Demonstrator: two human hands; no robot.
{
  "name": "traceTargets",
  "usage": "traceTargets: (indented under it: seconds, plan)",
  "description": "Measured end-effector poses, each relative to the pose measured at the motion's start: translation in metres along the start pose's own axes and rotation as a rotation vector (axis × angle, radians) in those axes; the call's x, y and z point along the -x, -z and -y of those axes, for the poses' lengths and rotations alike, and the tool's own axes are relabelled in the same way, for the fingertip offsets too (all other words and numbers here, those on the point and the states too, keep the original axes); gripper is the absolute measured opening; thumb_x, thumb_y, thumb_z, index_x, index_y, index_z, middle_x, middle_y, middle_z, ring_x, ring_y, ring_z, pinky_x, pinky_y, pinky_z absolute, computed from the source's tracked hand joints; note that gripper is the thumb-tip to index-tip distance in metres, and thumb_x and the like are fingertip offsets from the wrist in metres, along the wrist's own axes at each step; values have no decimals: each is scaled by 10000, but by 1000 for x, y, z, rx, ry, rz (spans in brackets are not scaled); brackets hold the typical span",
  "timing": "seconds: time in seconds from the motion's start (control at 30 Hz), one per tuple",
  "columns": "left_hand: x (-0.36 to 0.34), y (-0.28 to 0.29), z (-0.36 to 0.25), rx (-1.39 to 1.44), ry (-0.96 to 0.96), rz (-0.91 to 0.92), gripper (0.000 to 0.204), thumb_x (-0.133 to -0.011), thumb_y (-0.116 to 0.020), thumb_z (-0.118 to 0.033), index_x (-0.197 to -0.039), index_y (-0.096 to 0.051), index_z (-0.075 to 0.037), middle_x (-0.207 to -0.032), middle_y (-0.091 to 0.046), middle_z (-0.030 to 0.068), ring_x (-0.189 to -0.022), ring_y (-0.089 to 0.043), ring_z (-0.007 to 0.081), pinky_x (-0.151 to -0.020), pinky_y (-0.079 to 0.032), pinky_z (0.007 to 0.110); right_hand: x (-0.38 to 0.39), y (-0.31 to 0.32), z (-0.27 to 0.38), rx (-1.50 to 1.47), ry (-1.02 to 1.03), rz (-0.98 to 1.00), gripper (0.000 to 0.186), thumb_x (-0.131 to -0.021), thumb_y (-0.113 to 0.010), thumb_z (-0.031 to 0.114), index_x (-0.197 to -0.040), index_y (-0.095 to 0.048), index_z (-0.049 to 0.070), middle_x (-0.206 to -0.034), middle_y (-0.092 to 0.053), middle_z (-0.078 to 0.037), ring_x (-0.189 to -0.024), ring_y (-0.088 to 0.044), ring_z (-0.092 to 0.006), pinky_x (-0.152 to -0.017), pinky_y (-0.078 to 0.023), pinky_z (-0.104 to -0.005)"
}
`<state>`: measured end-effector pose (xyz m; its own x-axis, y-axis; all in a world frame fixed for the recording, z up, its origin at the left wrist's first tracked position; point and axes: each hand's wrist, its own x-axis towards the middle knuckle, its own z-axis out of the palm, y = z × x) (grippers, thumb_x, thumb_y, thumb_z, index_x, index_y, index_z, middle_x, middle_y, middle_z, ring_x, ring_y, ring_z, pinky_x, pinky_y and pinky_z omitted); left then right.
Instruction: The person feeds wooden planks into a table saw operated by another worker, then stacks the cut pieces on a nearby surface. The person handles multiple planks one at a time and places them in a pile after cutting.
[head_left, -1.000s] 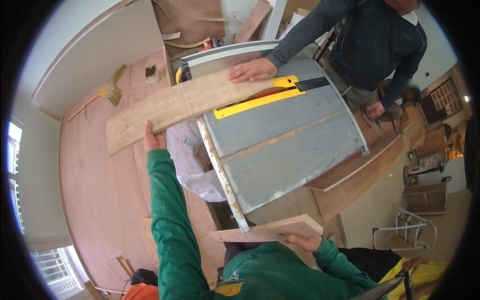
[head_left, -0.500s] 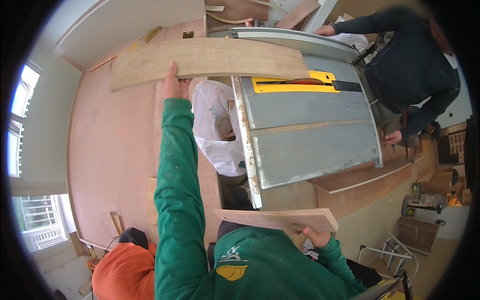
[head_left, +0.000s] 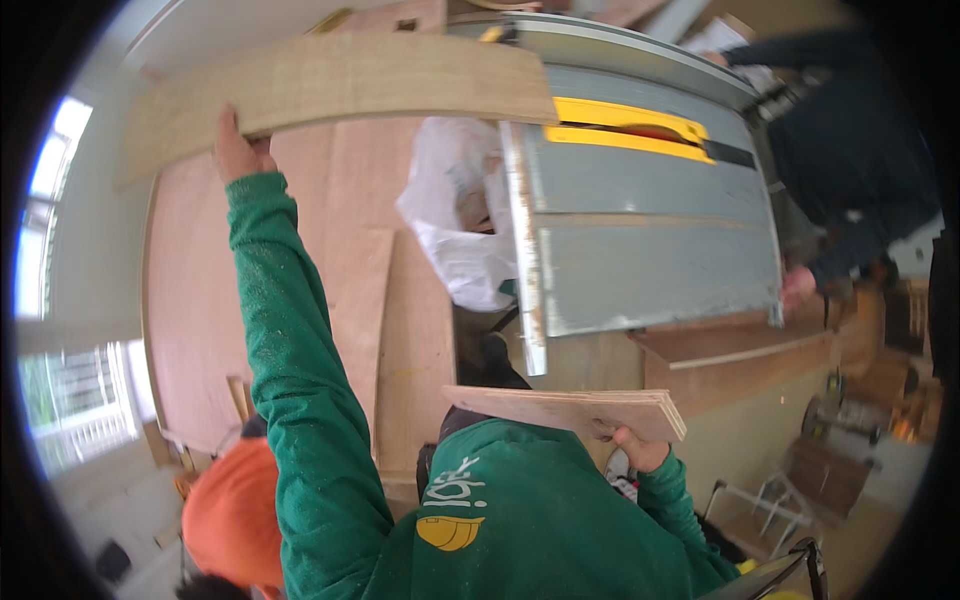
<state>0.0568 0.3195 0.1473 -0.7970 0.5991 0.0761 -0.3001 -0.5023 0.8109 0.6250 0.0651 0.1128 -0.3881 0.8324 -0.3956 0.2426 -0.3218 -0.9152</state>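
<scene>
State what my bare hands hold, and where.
Left hand: long, flat, tan wooden board, by its near edge. Right hand: flat, pinkish, layered wooden piece, near its right end.

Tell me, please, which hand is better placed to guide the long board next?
Probably the left hand: it holds the near edge of the long board. The right hand is far from it, holding shorter plywood.
</scene>
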Motion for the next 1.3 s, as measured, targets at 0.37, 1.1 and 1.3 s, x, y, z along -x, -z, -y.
traceTargets:
  seconds: [0.37,1.1,1.3]
  plan:
    - [92,72,-152,-807,-501,-346,383,-827,-669,-224,-1083,-586,49,-1032,-634,133,-878,-614,214,-758,-505,346,-56,-33,9,221,117,177,581,-806,-698,372,-1179,-499,-28,-1016,-633,-134,-946,-607,-203,-817,-491,-323]
    - [273,366,149,600,92,-926,543,-860,-639,-285,-1284,-431,-19,-1293,-491,134,-1203,-447,306,-1042,-353,471,-77,-41,40,275,12,250,582,-830,-656,418,-1139,-517,-55,-993,-626,-150,-853,-633,-229,-742,-526,-347]
    - [324,398,170,734,221,-1101,565,-849,-650,-285,-1285,-420,-9,-1331,-456,156,-1221,-430,335,-1057,-309,550,-100,-57,53,274,14,200,679,-813,-605,542,-1129,-528,-53,-960,-631,-160,-799,-638,-249,-692,-532,-356]
